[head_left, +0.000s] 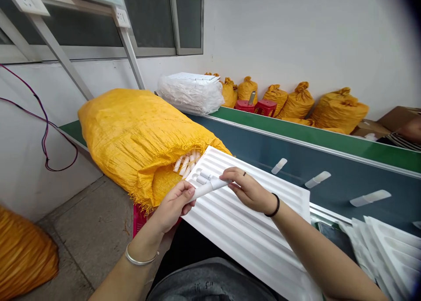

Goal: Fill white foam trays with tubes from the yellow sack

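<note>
My left hand (177,202) pinches the near end of a white plastic tube (204,189). The fingers of my right hand (247,187) close on its far end, where the white looks slightly wider and angled. Both hands hold it above a white ribbed tray (230,226) that slopes across my lap. Short white tubes (204,175) lie in the tray's far left corner, just beyond the held one. Right behind them, the open mouth of a yellow woven sack (131,130) shows several more white tubes (187,163).
Three pale tubes, one a translucent tube (317,179), lie on a dark conveyor belt (243,138) with green edges. Stacked trays (391,248) stand at right. Beyond are a plastic-wrapped bundle (190,94), red stools (265,107) and tied sacks (338,110). Another person's striped sleeve (403,141) shows far right.
</note>
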### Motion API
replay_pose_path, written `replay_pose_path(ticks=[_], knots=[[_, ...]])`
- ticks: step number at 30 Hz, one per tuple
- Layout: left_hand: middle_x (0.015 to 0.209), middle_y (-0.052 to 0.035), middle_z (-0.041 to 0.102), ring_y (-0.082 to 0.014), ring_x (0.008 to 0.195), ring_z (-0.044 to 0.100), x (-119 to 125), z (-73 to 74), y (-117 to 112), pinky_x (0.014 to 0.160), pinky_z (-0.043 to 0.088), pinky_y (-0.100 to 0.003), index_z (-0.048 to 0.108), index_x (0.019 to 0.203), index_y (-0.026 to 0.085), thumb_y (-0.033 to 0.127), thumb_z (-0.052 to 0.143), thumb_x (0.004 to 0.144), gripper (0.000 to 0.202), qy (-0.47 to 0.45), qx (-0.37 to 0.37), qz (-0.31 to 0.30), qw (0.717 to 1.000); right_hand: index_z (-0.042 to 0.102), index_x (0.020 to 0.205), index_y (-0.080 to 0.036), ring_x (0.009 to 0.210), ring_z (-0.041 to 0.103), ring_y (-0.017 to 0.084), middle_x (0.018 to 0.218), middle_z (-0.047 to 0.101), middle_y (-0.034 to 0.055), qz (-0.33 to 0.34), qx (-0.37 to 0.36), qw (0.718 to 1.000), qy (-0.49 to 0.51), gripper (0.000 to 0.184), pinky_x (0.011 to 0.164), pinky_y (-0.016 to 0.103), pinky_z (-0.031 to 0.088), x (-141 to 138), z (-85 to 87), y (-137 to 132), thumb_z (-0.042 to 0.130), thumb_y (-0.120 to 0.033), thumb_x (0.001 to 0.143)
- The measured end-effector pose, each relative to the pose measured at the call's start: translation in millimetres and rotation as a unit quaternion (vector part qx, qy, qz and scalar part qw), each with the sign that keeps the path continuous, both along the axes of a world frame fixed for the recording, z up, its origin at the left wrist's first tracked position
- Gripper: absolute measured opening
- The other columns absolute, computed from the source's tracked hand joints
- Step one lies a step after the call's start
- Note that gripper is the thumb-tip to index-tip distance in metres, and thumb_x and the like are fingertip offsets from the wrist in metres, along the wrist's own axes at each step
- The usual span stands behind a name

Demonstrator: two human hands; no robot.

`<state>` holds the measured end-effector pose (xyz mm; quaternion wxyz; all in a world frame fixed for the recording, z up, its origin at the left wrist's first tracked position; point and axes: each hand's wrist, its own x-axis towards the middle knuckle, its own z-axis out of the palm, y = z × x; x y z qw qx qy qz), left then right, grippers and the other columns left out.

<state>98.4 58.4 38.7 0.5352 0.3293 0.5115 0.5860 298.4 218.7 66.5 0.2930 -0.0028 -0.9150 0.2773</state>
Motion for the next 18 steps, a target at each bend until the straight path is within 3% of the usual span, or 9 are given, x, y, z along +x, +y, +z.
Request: replay_pose_path(ticks=[3, 6, 9, 12, 18], knots=[[0.059, 0.0087, 0.044, -0.0020, 0.044, 0.029, 7, 4.6, 0, 0.042, 0.016, -0.016, 0.043, 0.084, 0.019, 0.043, 0.064, 0.082, 0.032, -0.022, -0.034, -0.042, 0.998, 0.049, 0.123, -0.021, 0.108, 0.053, 0.018, 0.112, 0.055, 0.0109, 0.025, 0.025, 0.999, 0.000, 0.034, 0.092, 0.035, 0.048, 0, -0.7, 1, 0.042, -0.009, 0.093], [0.060, 0.0094, 0.040, -0.0039, 0.047, 0.028, 14, 4.4, 0, 0.045, 0.019, -0.018, 0.043, 0.087, 0.020, 0.044, 0.066, 0.079, 0.035, 0.010, -0.016, -0.037, 0.999, 0.050, 0.123, -0.020, 0.105, 0.055, 0.018, 0.110, 0.056, 0.0111, 0.020, 0.013, 1.000, 0.001, 0.032, 0.091, 0.034, 0.048, 0, -2.2, -3, 0.042, -0.011, 0.094], [0.069, 0.0055, 0.046, -0.0072, 0.058, 0.038, 17, 3.9, -2, 0.053, 0.030, -0.019, 0.047, 0.088, 0.020, 0.044, 0.064, 0.082, 0.030, 0.139, 0.031, 0.007, 0.990, 0.052, 0.121, -0.020, 0.098, 0.058, 0.017, 0.105, 0.060, 0.0099, 0.003, -0.031, 0.999, -0.011, 0.028, 0.087, 0.033, 0.049, 0, -4.6, -6, 0.043, -0.016, 0.095], [0.081, 0.0024, 0.049, -0.0107, 0.071, 0.044, 18, 3.7, -5, 0.063, 0.037, -0.022, 0.051, 0.093, 0.020, 0.041, 0.059, 0.086, 0.024, 0.273, 0.056, 0.030, 0.960, 0.056, 0.115, -0.018, 0.088, 0.059, 0.017, 0.098, 0.064, 0.0083, -0.033, -0.095, 0.994, -0.038, 0.023, 0.080, 0.032, 0.049, -1, -7.6, -6, 0.043, -0.024, 0.096], [0.082, 0.0004, 0.052, -0.0140, 0.074, 0.051, 17, 0.9, -8, 0.064, 0.042, -0.025, 0.050, 0.098, 0.020, 0.036, 0.053, 0.090, 0.018, 0.416, 0.086, 0.023, 0.905, 0.062, 0.105, -0.015, 0.071, 0.055, 0.013, 0.083, 0.062, 0.0056, -0.055, -0.246, 0.963, -0.094, 0.032, 0.065, 0.026, 0.046, -5, -7.1, -8, 0.044, -0.038, 0.095]])
